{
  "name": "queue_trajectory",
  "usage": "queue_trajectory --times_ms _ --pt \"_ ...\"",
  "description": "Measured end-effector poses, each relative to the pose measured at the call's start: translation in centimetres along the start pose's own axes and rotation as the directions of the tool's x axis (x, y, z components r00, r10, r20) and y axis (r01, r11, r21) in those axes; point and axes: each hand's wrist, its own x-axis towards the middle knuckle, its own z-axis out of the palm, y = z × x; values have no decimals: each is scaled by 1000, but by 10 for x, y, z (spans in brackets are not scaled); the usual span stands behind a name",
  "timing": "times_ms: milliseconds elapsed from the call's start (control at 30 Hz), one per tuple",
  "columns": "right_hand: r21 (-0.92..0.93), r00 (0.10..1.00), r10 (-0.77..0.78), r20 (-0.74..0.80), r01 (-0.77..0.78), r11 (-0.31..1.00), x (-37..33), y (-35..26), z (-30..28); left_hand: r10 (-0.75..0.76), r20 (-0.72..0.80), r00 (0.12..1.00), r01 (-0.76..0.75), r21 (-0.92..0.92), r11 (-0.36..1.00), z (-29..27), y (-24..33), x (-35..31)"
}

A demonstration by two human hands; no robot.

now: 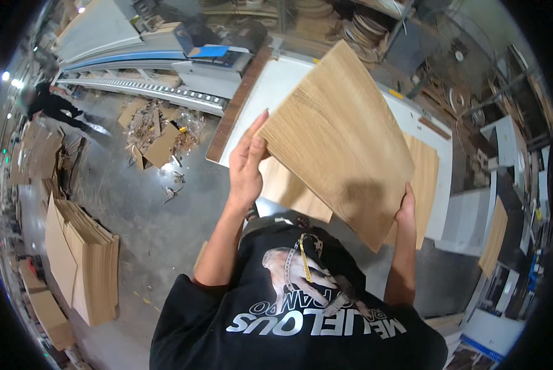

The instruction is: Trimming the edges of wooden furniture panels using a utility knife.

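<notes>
A light wood-grain panel (338, 135) is held up in front of me, tilted, with a corner pointing away. My left hand (247, 160) grips its left edge, thumb on the face and fingers along the edge. At the panel's lower right edge, my right hand (406, 206) is closed on it, its fingers partly hidden behind. Below the held panel, other wood-grain boards (425, 166) lie on a white worktable (251, 111), much of them covered by it.
A long machine with a roller rail (147, 86) stands at the far left. Scrap cardboard (162, 145) is heaped on the grey floor. A tall cardboard stack (94, 265) stands at left; shelves with edging rolls (369, 34) are behind. Another person (51, 102) is far left.
</notes>
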Motion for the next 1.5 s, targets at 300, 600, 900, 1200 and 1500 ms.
queue_trajectory --times_ms 300,600,900,1200,1500 --pt "1 980 -132 -147 134 991 -34 -15 1 -186 -160 970 180 -49 982 0 -29 -5" --pt "136 821 -498 -280 548 826 -29 -24 -58 -341 -30 939 333 317 888 -38 -65 -25" --pt "-240 703 -585 -405 536 810 -63 -35 1 -361 -131 923 383 357 852 -72 -108 -73" --pt "-346 827 -535 -174 458 819 -122 -19 91 -329 -588 739 355 -75 932 -125 -104 -160" --pt "-428 563 111 819 469 773 -183 -21 212 -526 -755 391 237 -469 851 -212 -111 -298"
